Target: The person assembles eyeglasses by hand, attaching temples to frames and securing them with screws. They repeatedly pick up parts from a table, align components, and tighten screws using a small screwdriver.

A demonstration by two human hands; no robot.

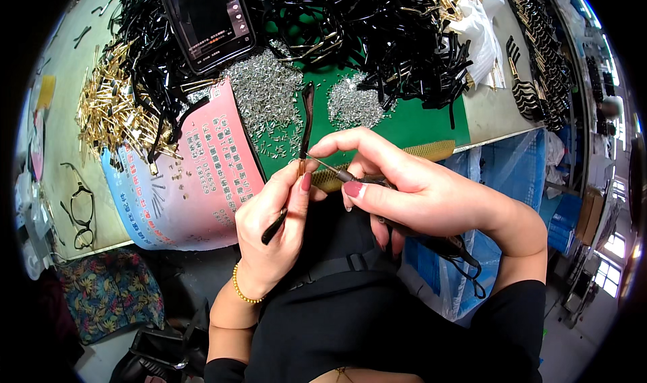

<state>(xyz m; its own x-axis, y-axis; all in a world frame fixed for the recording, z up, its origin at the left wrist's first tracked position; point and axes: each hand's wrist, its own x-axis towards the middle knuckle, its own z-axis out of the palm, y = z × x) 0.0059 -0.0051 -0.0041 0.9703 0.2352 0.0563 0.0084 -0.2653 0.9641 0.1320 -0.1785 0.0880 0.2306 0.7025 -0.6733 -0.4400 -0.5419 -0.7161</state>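
Temple arm [306, 123]: one, pinched by left hand [273, 224] | screwdriver [330, 169]: one, gripped by right hand [404, 187]

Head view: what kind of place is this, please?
Probably an eyeglass assembly workbench: heaps of black temple arms, piles of tiny silver screws, and the left hand holding a temple arm against a screwdriver.

Two hands [323, 208], one screwdriver [337, 172], one phone [209, 19], two piles of silver screws [269, 93].
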